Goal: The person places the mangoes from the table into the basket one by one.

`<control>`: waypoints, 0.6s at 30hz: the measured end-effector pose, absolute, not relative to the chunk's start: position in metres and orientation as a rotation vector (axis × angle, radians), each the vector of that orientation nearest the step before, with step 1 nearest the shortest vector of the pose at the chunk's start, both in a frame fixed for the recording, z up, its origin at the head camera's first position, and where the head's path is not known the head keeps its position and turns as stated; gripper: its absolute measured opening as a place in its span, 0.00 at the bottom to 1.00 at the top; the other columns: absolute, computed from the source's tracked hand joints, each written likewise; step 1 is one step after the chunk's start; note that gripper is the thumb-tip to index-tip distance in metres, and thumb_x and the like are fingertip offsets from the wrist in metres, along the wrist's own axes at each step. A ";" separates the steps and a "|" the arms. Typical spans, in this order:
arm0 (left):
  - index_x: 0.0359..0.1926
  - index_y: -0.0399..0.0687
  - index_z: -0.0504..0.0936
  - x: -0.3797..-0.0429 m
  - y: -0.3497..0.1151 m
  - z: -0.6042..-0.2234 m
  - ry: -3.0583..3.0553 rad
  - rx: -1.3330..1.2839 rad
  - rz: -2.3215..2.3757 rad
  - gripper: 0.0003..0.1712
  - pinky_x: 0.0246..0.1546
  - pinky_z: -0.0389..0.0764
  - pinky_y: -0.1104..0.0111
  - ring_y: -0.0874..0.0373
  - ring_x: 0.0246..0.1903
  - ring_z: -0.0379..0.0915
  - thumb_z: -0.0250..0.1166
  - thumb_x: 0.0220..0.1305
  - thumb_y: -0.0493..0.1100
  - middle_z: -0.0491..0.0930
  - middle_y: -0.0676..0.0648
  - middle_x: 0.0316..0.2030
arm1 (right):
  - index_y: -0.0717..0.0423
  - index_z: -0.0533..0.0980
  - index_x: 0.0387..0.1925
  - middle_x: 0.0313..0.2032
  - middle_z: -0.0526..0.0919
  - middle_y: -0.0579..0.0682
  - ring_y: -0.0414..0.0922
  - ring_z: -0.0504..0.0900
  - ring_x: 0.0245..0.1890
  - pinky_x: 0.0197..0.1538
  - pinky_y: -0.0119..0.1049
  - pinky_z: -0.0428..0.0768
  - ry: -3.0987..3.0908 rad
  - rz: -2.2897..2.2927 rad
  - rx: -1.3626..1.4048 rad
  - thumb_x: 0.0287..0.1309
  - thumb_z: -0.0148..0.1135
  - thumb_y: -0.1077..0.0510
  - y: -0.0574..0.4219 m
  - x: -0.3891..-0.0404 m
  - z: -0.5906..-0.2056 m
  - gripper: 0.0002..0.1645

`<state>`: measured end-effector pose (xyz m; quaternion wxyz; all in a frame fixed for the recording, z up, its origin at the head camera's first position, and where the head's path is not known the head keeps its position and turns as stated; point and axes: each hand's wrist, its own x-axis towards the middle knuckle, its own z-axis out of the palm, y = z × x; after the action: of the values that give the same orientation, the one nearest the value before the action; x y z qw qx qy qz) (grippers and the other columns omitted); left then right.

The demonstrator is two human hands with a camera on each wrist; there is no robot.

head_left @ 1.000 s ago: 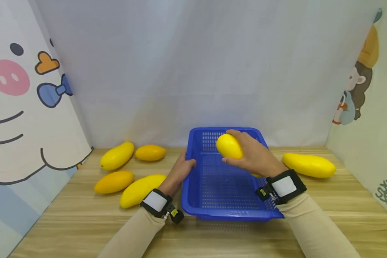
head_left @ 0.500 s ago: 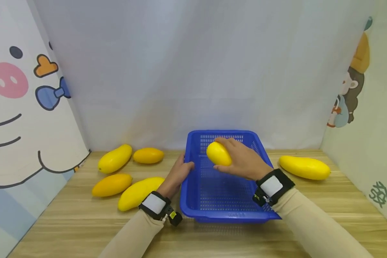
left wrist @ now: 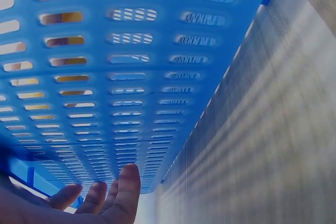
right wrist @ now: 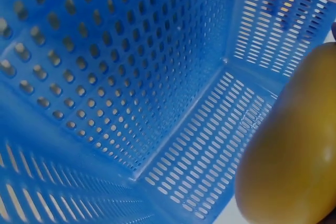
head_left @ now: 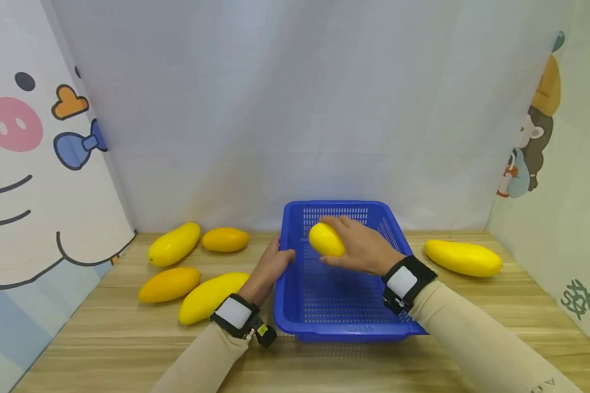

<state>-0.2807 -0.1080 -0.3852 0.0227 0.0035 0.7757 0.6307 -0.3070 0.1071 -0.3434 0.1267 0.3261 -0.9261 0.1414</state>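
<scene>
A blue plastic basket (head_left: 349,328) with slotted walls stands on the wooden table. At its left rim my left hand (head_left: 267,267) grips, thumb over the edge; in the left wrist view its fingers (left wrist: 127,192) lie along the outer side of the basket. My right hand (head_left: 361,245) holds a smooth yellow papaya (head_left: 325,240) over the inside of the basket, thumb and fingers around it. The right wrist view shows the papaya's long side (right wrist: 294,145) above the perforated basket floor. Most of the fruit's back end is covered by the hand in the head view.
Left of the basket lie two larger yellow papayas, one far back (head_left: 174,244) and one by my left forearm (head_left: 211,297), plus two smaller orange-yellow fruits (head_left: 169,285). Another yellow papaya (head_left: 463,257) lies to the right. A white cloth (head_left: 201,109) hangs behind the table.
My right hand, with the papaya, has moved left and slightly lower over the basket. The left hand keeps its hold on the rim. The whole head view has shifted slightly.
</scene>
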 end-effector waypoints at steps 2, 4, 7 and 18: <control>0.67 0.47 0.54 -0.280 -0.109 -0.385 2.402 0.023 1.945 0.38 0.53 0.69 0.50 0.47 0.51 0.67 0.50 0.51 0.40 0.65 0.41 0.61 | 0.38 0.58 0.65 0.51 0.71 0.49 0.43 0.72 0.39 0.36 0.39 0.76 -2.686 0.404 0.966 0.43 0.63 0.32 0.106 -0.308 -0.344 0.48; 0.67 0.47 0.54 -0.280 -0.109 -0.384 2.403 0.034 1.941 0.38 0.52 0.69 0.50 0.47 0.51 0.67 0.50 0.52 0.40 0.65 0.41 0.60 | 0.39 0.58 0.65 0.50 0.71 0.48 0.43 0.72 0.39 0.36 0.38 0.76 -2.675 0.394 0.983 0.43 0.63 0.31 0.105 -0.310 -0.345 0.48; 0.67 0.46 0.53 -0.279 -0.109 -0.384 2.396 0.051 1.953 0.39 0.53 0.69 0.50 0.47 0.51 0.67 0.50 0.52 0.39 0.64 0.40 0.61 | 0.39 0.58 0.66 0.51 0.71 0.49 0.43 0.72 0.40 0.37 0.39 0.76 -2.663 0.376 0.998 0.43 0.63 0.31 0.103 -0.315 -0.346 0.49; 0.67 0.46 0.53 -0.281 -0.110 -0.387 2.365 0.078 1.990 0.38 0.52 0.69 0.52 0.46 0.50 0.66 0.50 0.52 0.38 0.64 0.39 0.61 | 0.35 0.56 0.66 0.52 0.71 0.49 0.44 0.72 0.41 0.37 0.41 0.76 -2.711 0.385 0.955 0.44 0.64 0.32 0.097 -0.321 -0.348 0.49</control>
<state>-0.2808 -0.1102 -0.3870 0.0251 0.0252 0.7646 0.6435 -0.3211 0.0972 -0.3483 0.1205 0.3268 -0.9281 0.1318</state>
